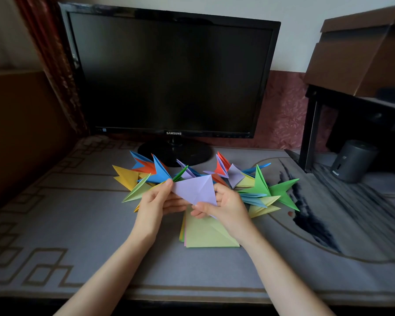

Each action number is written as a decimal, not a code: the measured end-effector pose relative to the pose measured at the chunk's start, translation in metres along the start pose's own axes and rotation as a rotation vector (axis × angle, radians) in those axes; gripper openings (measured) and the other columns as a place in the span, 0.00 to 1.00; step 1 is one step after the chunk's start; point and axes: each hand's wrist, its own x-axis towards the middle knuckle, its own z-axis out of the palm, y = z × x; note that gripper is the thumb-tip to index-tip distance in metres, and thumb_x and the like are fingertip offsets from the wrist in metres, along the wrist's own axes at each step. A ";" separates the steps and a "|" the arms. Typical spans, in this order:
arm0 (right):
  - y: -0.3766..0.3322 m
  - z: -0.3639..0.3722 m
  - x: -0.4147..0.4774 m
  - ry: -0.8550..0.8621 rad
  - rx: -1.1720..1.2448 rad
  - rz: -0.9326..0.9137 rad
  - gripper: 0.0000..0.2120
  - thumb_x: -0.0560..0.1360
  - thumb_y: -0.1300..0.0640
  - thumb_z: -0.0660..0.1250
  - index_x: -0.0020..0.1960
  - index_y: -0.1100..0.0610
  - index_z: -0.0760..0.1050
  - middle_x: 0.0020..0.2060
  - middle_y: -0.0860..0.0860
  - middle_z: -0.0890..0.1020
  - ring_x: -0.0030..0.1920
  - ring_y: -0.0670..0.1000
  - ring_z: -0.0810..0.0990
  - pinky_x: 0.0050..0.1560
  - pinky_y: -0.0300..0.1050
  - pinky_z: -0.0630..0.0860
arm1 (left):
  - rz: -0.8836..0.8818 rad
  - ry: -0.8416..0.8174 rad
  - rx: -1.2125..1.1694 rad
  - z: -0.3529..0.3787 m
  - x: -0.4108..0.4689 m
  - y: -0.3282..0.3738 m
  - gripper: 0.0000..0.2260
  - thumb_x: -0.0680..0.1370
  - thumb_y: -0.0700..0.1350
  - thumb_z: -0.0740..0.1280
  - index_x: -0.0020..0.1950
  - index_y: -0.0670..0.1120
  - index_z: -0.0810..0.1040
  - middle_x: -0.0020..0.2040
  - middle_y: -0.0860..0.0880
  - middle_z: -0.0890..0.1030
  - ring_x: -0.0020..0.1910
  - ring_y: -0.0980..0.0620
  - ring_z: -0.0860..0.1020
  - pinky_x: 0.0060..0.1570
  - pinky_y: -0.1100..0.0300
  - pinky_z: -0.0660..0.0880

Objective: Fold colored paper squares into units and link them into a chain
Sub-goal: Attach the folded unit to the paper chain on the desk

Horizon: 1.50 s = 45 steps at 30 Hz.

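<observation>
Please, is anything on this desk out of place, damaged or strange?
Nothing looks damaged or spilled. Only the stack of paper squares is slightly uneven: yellow and pink edges stick out at its left side. The left hand and right hand hold the lavender paper above it.

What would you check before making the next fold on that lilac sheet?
1. Lilac paper gripped on both sides: ok, left hand pinches its left corner, right hand its lower corner.
2. Creases already made: ok, lines cross its face.
3. Corners aligned: cannot tell, the hands hide some.
4. Paper free of the chain of folded units: cannot tell, they overlap in view.
5. Stack of squares nearby: ok, lying under the hands.
</observation>
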 end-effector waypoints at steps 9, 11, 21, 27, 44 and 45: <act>0.007 0.001 0.000 -0.061 0.051 0.040 0.17 0.70 0.75 0.67 0.57 0.65 0.73 0.39 0.53 0.85 0.39 0.53 0.85 0.42 0.42 0.80 | 0.109 0.013 0.289 -0.001 0.001 -0.005 0.05 0.68 0.34 0.75 0.39 0.36 0.79 0.33 0.46 0.83 0.34 0.53 0.82 0.40 0.65 0.78; 0.006 0.000 0.000 -0.100 0.046 0.059 0.21 0.70 0.75 0.67 0.61 0.64 0.72 0.46 0.55 0.85 0.46 0.54 0.85 0.49 0.44 0.80 | 0.117 0.017 0.265 0.000 0.001 -0.003 0.05 0.69 0.32 0.73 0.37 0.37 0.78 0.30 0.50 0.83 0.31 0.57 0.81 0.37 0.70 0.75; 0.001 -0.001 -0.004 -0.316 0.096 0.074 0.29 0.67 0.71 0.64 0.66 0.57 0.68 0.58 0.56 0.80 0.60 0.56 0.79 0.62 0.48 0.74 | 0.074 0.085 0.114 -0.009 0.008 -0.009 0.03 0.72 0.35 0.72 0.40 0.40 0.79 0.36 0.44 0.81 0.39 0.50 0.80 0.48 0.59 0.76; -0.001 -0.014 0.001 0.153 -0.152 -0.186 0.17 0.73 0.61 0.59 0.58 0.51 0.76 0.56 0.47 0.81 0.52 0.45 0.79 0.48 0.42 0.73 | 0.030 -0.028 0.155 -0.007 0.008 -0.013 0.04 0.76 0.35 0.67 0.49 0.37 0.80 0.43 0.46 0.82 0.40 0.55 0.80 0.47 0.63 0.77; 0.007 -0.010 0.000 0.008 -0.382 -0.270 0.13 0.70 0.72 0.68 0.45 0.56 0.83 0.56 0.48 0.78 0.57 0.38 0.75 0.56 0.31 0.69 | 0.024 -0.061 0.167 -0.008 0.007 -0.013 0.08 0.75 0.36 0.69 0.52 0.42 0.81 0.44 0.45 0.85 0.41 0.53 0.82 0.41 0.67 0.76; 0.007 -0.010 0.000 0.014 -0.364 -0.258 0.11 0.70 0.71 0.69 0.45 0.57 0.83 0.54 0.50 0.79 0.56 0.39 0.77 0.55 0.32 0.70 | 0.023 -0.065 0.172 -0.008 0.007 -0.013 0.07 0.75 0.36 0.69 0.52 0.42 0.81 0.44 0.46 0.85 0.41 0.54 0.82 0.41 0.67 0.76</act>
